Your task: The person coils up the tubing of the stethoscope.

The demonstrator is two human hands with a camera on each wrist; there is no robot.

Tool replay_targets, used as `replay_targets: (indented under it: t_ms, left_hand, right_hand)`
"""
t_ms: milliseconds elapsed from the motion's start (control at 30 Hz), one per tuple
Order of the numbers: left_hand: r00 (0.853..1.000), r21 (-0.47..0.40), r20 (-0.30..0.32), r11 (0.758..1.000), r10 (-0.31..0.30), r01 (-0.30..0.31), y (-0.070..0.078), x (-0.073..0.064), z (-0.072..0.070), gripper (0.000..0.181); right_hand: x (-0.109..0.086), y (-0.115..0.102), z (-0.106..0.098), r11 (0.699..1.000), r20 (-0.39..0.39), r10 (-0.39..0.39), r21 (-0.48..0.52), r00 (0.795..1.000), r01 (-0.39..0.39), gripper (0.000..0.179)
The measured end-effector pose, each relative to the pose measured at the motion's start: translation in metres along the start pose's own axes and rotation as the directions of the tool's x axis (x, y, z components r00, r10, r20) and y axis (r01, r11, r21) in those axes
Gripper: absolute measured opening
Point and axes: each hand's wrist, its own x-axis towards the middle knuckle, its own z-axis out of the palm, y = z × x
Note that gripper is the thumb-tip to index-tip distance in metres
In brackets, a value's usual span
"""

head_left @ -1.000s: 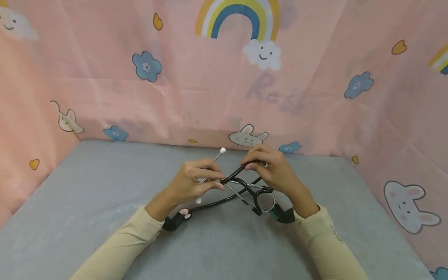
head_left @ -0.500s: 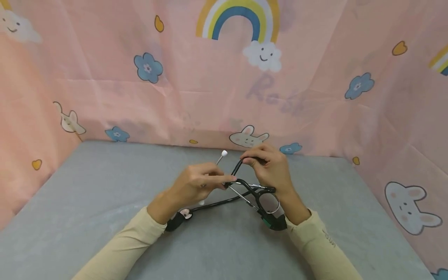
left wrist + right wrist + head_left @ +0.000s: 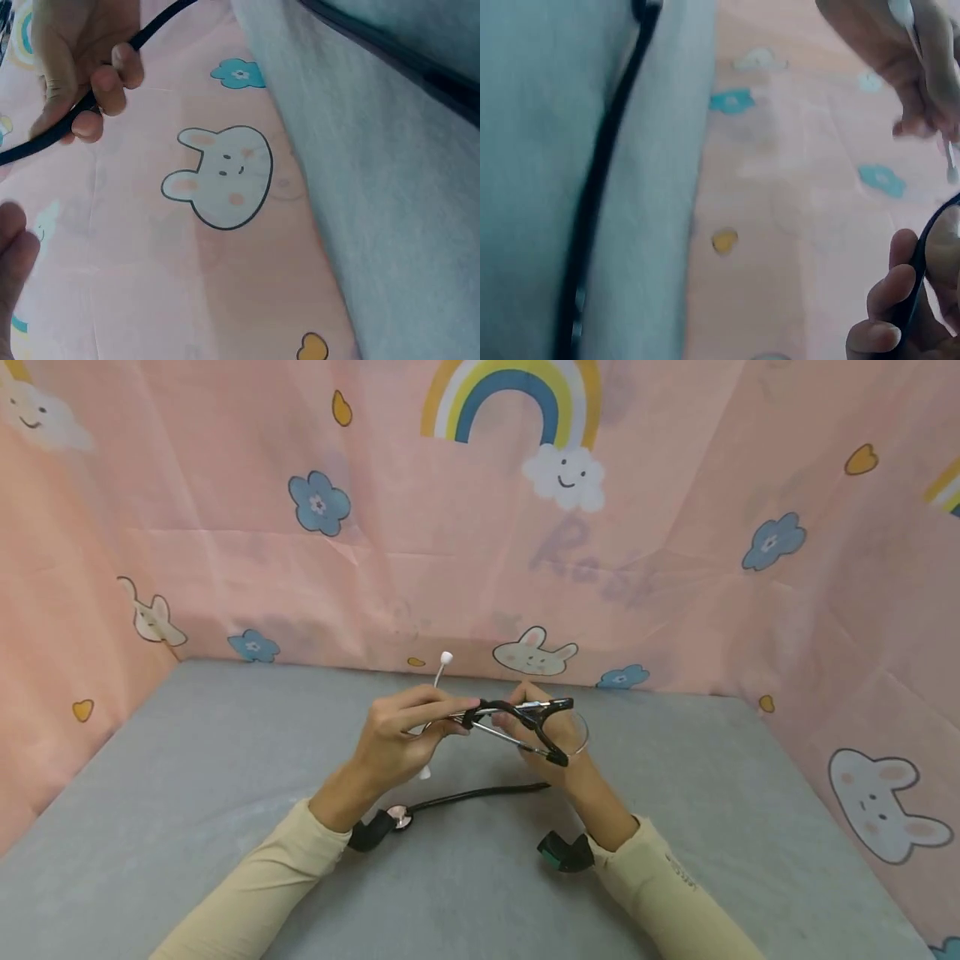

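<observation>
In the head view, a stethoscope with black tubing spans both hands, its metal ear tubes crossed. My left hand pinches the bundle where the ear tubes meet folded black tubing. A white ear tip sticks up above this hand, and another shows below it. The right hand is behind the forked end of the stethoscope; in the left wrist view its fingers curl round the tubing. Beside the left wrist lies the round metal chestpiece, with tubing running right from it over the table.
A grey cloth covers the table. Pink printed curtain closes in the back and both sides. Black wrist-worn devices sit under the left cuff and the right cuff.
The left hand has lifted the ear-tube bundle up and slightly left. The right hand has moved left and down, behind the forked end, still gripping tubing. The chestpiece stays put.
</observation>
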Motion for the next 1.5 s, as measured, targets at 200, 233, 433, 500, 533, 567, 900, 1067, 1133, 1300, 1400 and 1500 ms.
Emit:
replay_targets:
  t_ms: [200,233,433,500,533,567,900,1067,1133,1300,1400,1500]
  left_hand:
    - [0.980,0.039,-0.144,0.989,-0.137,0.144,0.003,0.004,-0.001,0.028]
    - [0.973,0.052,-0.166,0.984,-0.159,0.170,0.004,0.005,-0.002,0.027]
    - [0.940,0.109,-0.261,0.961,-0.220,0.255,0.005,0.005,-0.005,0.023]
    - [0.938,0.129,-0.270,0.958,-0.215,0.257,0.004,0.005,-0.005,0.023]
    - [0.939,0.138,-0.273,0.957,-0.209,0.254,0.003,0.005,-0.005,0.023]
    - [0.941,0.152,-0.271,0.957,-0.201,0.248,0.002,0.005,-0.006,0.024]
    - [0.987,0.414,-0.129,0.899,-0.099,0.144,-0.010,0.000,-0.012,0.019]
    - [0.998,0.512,0.026,0.858,-0.058,0.036,-0.012,-0.003,-0.009,0.018]
    - [0.995,0.524,0.084,0.852,-0.043,-0.008,-0.013,-0.002,-0.008,0.019]
    - [0.977,0.520,0.213,0.845,0.011,-0.123,-0.012,-0.005,-0.005,0.024]
    - [0.962,0.493,0.274,0.855,0.020,-0.158,-0.009,-0.007,-0.003,0.026]
    - [0.951,0.465,0.309,0.871,0.010,-0.160,-0.007,-0.007,-0.001,0.025]
  right_hand:
    - [-0.010,-0.014,0.024,0.990,0.066,0.135,0.043,0.989,-0.138,0.012]
    - [-0.012,-0.017,0.027,0.989,0.066,0.137,0.040,0.988,-0.140,0.012]
    - [-0.018,-0.027,0.042,0.995,0.030,0.073,0.059,0.997,-0.074,0.010]
    - [-0.020,-0.028,0.044,0.998,0.018,0.050,0.035,0.999,-0.051,0.010]
    - [-0.020,-0.029,0.044,0.999,0.011,0.033,0.020,0.999,-0.034,0.011]
    - [-0.021,-0.029,0.045,1.000,0.010,0.012,0.000,1.000,-0.012,0.012]
    - [-0.021,-0.032,0.037,0.929,0.099,-0.136,-0.333,0.986,0.162,0.014]
    - [-0.018,-0.032,0.022,0.891,0.072,-0.221,-0.390,0.973,0.232,0.012]
    - [-0.016,-0.030,0.017,0.886,0.030,-0.249,-0.396,0.968,0.240,0.012]
    - [-0.014,-0.027,0.010,0.881,-0.052,-0.286,-0.406,0.957,0.241,0.010]
    - [-0.014,-0.025,0.008,0.874,-0.076,-0.310,-0.416,0.948,0.252,0.008]
    - [-0.013,-0.024,0.006,0.871,-0.092,-0.321,-0.419,0.943,0.256,0.008]
